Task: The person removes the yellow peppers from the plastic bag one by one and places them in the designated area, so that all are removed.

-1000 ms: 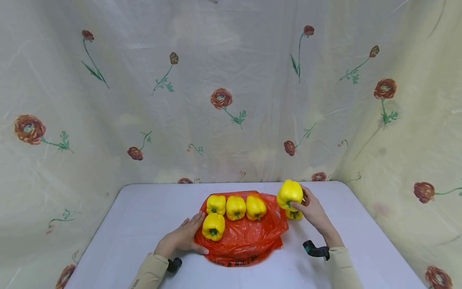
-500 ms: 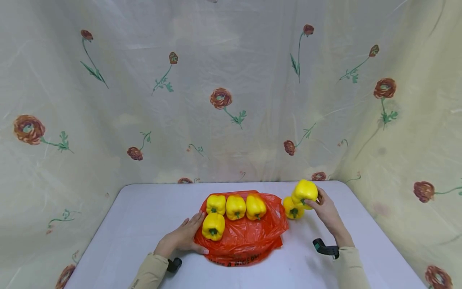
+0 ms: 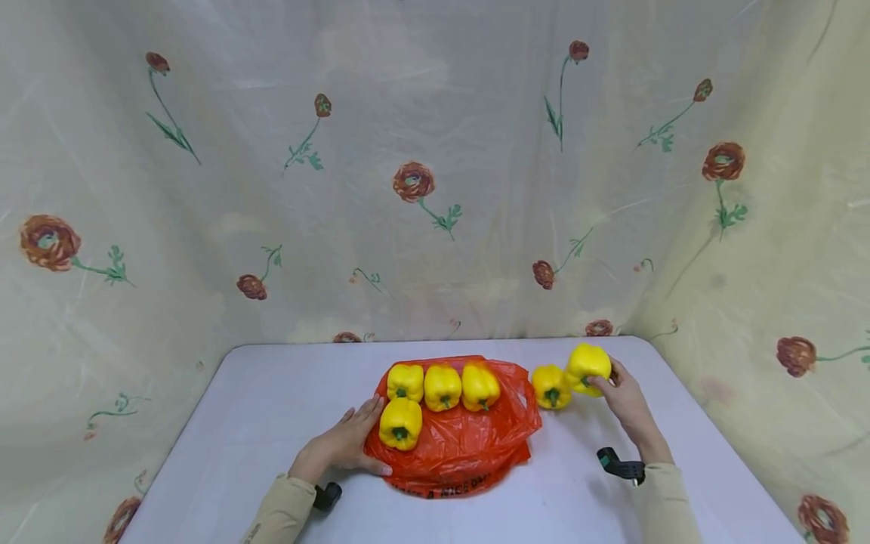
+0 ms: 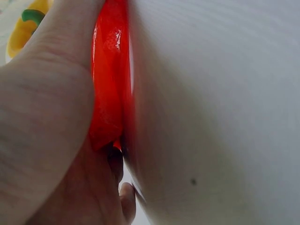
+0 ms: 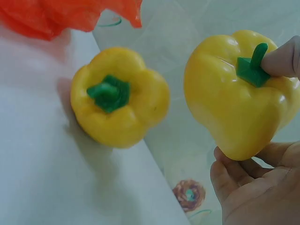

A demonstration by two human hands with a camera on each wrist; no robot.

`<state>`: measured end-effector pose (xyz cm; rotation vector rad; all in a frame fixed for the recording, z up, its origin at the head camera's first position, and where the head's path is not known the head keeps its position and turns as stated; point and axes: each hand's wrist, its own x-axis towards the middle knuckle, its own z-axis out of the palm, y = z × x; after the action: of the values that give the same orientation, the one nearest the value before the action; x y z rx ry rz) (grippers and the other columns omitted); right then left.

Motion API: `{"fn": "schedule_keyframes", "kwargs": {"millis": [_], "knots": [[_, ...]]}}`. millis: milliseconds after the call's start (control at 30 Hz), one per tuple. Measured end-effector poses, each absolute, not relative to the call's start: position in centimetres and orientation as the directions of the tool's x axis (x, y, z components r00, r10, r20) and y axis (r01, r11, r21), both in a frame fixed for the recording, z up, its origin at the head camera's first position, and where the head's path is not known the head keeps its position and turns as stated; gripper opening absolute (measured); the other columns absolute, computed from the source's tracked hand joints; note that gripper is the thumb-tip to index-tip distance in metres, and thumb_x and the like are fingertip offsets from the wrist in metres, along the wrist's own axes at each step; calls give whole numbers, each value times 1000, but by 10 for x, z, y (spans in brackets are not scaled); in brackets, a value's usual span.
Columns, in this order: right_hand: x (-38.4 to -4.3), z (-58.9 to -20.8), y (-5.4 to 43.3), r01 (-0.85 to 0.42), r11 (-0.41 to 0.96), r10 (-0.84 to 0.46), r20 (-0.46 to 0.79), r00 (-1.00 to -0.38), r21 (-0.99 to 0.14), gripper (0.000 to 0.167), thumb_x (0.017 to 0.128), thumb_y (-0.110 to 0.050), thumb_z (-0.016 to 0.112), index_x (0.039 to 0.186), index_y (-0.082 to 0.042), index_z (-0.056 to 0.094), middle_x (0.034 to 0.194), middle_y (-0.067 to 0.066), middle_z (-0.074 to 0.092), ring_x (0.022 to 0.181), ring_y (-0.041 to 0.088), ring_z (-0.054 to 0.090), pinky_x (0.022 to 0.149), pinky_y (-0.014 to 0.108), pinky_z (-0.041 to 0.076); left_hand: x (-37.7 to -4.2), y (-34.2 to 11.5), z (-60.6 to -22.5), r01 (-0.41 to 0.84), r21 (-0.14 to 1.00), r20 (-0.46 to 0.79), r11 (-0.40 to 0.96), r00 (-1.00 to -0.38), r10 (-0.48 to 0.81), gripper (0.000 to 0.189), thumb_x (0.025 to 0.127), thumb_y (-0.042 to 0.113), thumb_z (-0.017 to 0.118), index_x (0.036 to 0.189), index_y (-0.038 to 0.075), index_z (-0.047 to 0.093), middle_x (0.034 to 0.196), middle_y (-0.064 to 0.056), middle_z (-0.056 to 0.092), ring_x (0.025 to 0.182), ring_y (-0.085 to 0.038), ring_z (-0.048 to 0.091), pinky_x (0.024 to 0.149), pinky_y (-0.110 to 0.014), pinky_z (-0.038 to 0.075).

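Observation:
My right hand [image 3: 628, 408] holds a yellow bell pepper [image 3: 588, 369] between the thumb and fingers, near the table's back right. The right wrist view shows the thumb by the green stem of this held pepper [image 5: 225, 93], with fingers under its other end. Just left of it, a second yellow bell pepper [image 3: 551, 388] sits on the table. My left hand [image 3: 343, 446] rests with fingers extended along the left edge of a red plastic bag [image 3: 469, 449]. In the left wrist view the red bag [image 4: 108, 89] lies against the palm; some fingertips are hidden.
Several more yellow peppers sit on the bag, three in a back row, including a middle pepper [image 3: 442, 388], and a front left pepper [image 3: 401, 425]. The white table [image 3: 272, 400] has flowered sheeting [image 3: 469, 249] behind and beside it.
My right hand has carried its pepper rightward, away from the bag, and slightly lower. The pepper on the table, partly covered before, now shows fully. My left hand stays put.

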<state>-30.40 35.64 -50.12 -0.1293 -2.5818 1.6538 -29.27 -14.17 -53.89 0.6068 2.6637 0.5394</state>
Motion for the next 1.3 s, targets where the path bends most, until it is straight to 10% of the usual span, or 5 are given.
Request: {"fn": "schedule_keyframes", "kwargs": {"millis": [1300], "knots": [[-309, -554, 383, 232, 558, 140, -185, -973, -797, 84, 98, -48, 43, 153, 4, 5, 156, 32, 12, 144, 47, 13, 118, 57, 15, -294, -140, -540, 312, 448, -269, 838, -847, 459, 122, 70, 63, 75, 156, 10, 7, 164, -10, 4, 151, -28, 9, 122, -51, 9]]}}
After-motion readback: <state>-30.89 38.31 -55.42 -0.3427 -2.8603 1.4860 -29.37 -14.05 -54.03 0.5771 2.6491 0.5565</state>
